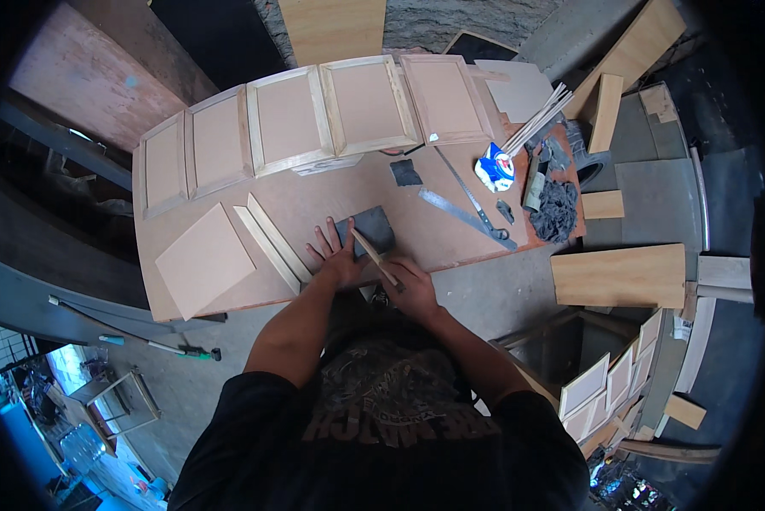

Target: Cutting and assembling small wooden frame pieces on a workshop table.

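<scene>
Near the front edge of the workbench [340,192] lies a dark grey sheet, apparently sandpaper [378,223]. My left hand [338,260] rests with spread fingers on the sheet's left side, pressing it flat. In my right hand [415,289] is a short wooden strip [368,247], slanting up and left across the sheet, its far tip beside my left fingers. Left of my hands, two pale wooden strips [270,243] lie side by side, next to a plain square panel [203,262].
Several framed panels [289,123] line the bench's far side. Toward the right lie a smaller dark sheet [406,173], a metal ruler [463,217], a handsaw [476,204], a blue-and-white packet [495,168], thin sticks [540,119] and a grey rag [556,211]. Boards [618,275] stand beyond the right end.
</scene>
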`<act>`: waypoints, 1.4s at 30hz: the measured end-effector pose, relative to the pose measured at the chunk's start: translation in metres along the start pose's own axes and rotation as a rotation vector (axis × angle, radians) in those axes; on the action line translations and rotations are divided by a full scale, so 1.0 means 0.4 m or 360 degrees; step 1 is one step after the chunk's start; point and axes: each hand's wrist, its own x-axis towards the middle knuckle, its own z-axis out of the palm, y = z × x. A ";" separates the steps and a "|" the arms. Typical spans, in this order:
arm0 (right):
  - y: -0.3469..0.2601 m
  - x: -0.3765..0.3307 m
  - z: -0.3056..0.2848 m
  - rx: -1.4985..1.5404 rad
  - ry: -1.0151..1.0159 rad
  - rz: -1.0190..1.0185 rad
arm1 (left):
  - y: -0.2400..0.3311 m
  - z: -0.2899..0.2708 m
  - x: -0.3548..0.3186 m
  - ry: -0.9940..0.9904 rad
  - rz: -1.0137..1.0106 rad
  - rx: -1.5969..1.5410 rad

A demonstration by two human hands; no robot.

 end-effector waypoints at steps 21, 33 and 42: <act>-0.044 -0.040 0.083 0.0144 0.0080 0.0558 | -0.028 0.041 0.021 0.0230 0.0050 0.0060; 0.016 0.060 0.176 0.0050 0.0378 0.0339 | -0.048 -0.019 0.028 0.0127 0.0075 0.0077; -0.013 -0.038 0.216 0.0134 0.0642 0.0497 | -0.050 -0.017 0.020 0.0081 0.0061 0.0010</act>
